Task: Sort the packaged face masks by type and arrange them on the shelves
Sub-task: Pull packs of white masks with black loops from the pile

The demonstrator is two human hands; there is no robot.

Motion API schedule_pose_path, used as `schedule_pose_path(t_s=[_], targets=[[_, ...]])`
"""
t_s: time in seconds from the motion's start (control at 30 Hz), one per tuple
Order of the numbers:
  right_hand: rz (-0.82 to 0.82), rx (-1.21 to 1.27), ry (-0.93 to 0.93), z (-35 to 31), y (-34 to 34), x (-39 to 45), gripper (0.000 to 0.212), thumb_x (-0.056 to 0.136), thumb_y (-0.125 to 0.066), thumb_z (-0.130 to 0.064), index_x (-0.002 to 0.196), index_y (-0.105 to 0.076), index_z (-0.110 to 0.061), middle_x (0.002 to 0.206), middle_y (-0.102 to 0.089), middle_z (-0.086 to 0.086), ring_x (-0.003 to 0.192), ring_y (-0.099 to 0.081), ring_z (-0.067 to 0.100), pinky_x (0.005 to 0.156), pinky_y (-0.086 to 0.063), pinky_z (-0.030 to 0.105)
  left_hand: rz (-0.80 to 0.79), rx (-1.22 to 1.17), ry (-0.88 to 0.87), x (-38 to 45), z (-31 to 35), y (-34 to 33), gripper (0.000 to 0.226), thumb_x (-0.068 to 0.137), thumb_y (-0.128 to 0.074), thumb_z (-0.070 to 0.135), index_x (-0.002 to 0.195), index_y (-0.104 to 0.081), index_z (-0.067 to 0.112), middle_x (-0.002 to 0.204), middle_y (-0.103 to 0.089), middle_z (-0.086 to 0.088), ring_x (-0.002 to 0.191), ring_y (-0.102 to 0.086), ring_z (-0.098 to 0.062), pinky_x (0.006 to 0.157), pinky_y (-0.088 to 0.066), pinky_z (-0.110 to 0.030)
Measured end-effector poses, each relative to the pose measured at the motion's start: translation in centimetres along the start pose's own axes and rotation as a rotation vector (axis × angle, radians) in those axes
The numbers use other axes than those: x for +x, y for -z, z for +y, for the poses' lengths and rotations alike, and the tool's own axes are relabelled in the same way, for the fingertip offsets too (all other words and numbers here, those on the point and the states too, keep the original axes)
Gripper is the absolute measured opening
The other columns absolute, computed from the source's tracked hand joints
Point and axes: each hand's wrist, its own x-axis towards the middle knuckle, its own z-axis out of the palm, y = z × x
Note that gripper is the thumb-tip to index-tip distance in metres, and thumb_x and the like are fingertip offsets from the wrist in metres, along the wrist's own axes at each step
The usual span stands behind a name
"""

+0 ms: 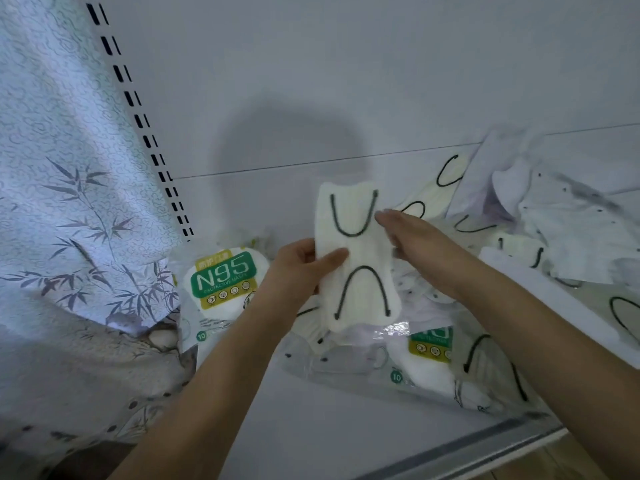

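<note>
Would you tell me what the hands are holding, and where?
The left hand pinches the cream mask pack at its left edge; the right hand touches its right edge.

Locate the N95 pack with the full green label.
In the head view, the N95 pack lies on the shelf at left, beside the patterned curtain, just left of the left hand.

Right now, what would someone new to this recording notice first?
At the middle, the left hand holds up a pale mask pack with dark ear loops, and the right hand lies flat-fingered against its right edge. To the lower left, a green N95 pack lies on the white shelf. More loose packs are heaped at the right.
</note>
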Motion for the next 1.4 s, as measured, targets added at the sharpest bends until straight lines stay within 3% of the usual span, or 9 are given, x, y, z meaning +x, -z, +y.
schedule_pose_path(t_s=[0.17, 0.27, 0.33, 0.6, 0.7, 0.83, 0.97, 1.2, 1.4], targets=[[-0.050, -0.618, 0.364, 1.1, -0.8, -0.3, 0.034, 0.093, -0.060, -0.045, 0.122, -0.063, -0.027, 0.115, -0.065, -0.013, 0.100, -0.059, -0.004, 0.090, -0.050, 0.026, 0.542, 0.040, -0.112, -1.1, -0.5, 5.7, 0.005, 0.093, -0.064, 0.018, 0.097, -0.067, 0.015, 0.094, -0.074, 0.000, 0.085, -0.068, -0.019, 0.076, -0.051, -0.033], [-0.360, -1.108, 0.391, 2.2, -5.2, 0.0, 0.060, 0.082, -0.063, -0.061, 0.133, -0.051, -0.032, 0.124, -0.056, -0.013, 0.114, -0.051, 0.009, 0.097, -0.042, 0.031, 0.617, 0.132, -0.192, -2.2, -0.2, 6.9, 0.009, 0.095, -0.058, 0.017, 0.097, -0.066, 0.021, 0.090, -0.069, 0.011, 0.077, -0.064, 0.003, 0.069, -0.046, -0.027], [-0.417, -1.267, 0.455, 2.4, -7.4, 0.8, 0.048, 0.079, -0.064, -0.064, 0.114, -0.059, -0.032, 0.097, -0.053, -0.014, 0.098, -0.054, 0.014, 0.079, -0.037, 0.029, 0.604, 0.152, -0.199, -2.7, -0.2, 6.6, 0.017, 0.096, -0.056, 0.015, 0.089, -0.062, 0.030, 0.085, -0.066, 0.016, 0.067, -0.060, 0.013, 0.065, -0.044, -0.021], [0.013, -0.621, 0.423, -0.2, -5.3, 3.1, 0.011, 0.082, -0.073, -0.046, 0.082, -0.073, -0.035, 0.124, -0.061, -0.011, 0.119, -0.048, 0.012, 0.100, -0.033, 0.026, 0.743, 0.392, -0.312, -4.6, -3.1, 7.9, 0.017, 0.102, -0.047, 0.019, 0.087, -0.055, 0.016, 0.070, -0.056, 0.007, 0.063, -0.052, -0.003, 0.063, -0.040, -0.031], [0.196, -0.244, 0.312, -2.4, -4.8, 2.0, 0.011, 0.084, -0.074, -0.038, 0.077, -0.072, -0.029, 0.087, -0.067, -0.020, 0.078, -0.059, -0.001, 0.073, -0.042, 0.013, 0.764, 0.402, -0.375, -4.8, -2.7, 7.1, 0.019, 0.105, -0.043, 0.023, 0.093, -0.055, 0.015, 0.073, -0.056, 0.008, 0.067, -0.053, -0.006, 0.068, -0.041, -0.033], [0.132, 0.095, 0.190, -3.9, -6.7, 0.4, 0.021, 0.091, -0.068, -0.022, 0.093, -0.070, -0.001, 0.077, -0.073, 0.007, 0.061, -0.070, 0.014, 0.062, -0.055, 0.025, 0.459, 0.224, -0.331, -4.9, -1.0, 3.1, 0.037, 0.104, -0.048, 0.033, 0.136, -0.056, 0.016, 0.121, -0.061, 0.014, 0.108, -0.057, 0.003, 0.089, -0.038, -0.011], [-0.054, 0.203, 0.072, -3.9, -6.6, -0.3, 0.030, 0.095, -0.062, -0.029, 0.101, -0.068, 0.000, 0.091, -0.074, 0.015, 0.081, -0.074, 0.027, 0.076, -0.061, 0.034, 0.360, 0.327, -0.369, -3.3, -2.0, 1.4, 0.020, 0.097, -0.062, 0.023, 0.117, -0.063, 0.027, 0.100, -0.067, 0.024, 0.094, -0.062, 0.014, 0.074, -0.046, -0.005], [0.495, -1.496, 0.598, 2.9, 6.3, 7.9, 0.033, 0.077, -0.050, 0.000, 0.105, -0.066, -0.010, 0.108, -0.066, 0.010, 0.097, -0.061, 0.033, 0.084, -0.047, 0.041, 0.439, 0.097, -0.217, 0.6, -0.3, 1.8, 0.009, 0.092, -0.070, 0.025, 0.087, -0.063, 0.027, 0.081, -0.066, 0.014, 0.078, -0.065, -0.005, 0.065, -0.050, -0.024], [0.328, -1.834, 0.597, 5.4, 10.9, 10.1, 0.013, 0.070, -0.065, -0.013, 0.081, -0.071, -0.016, 0.080, -0.064, 0.007, 0.080, -0.060, 0.029, 0.081, -0.036, 0.039, 0.436, 0.057, -0.213, 0.5, -0.1, 0.7, 0.009, 0.092, -0.071, 0.026, 0.088, -0.063, 0.027, 0.082, -0.067, 0.012, 0.076, -0.065, -0.008, 0.063, -0.049, -0.024]])
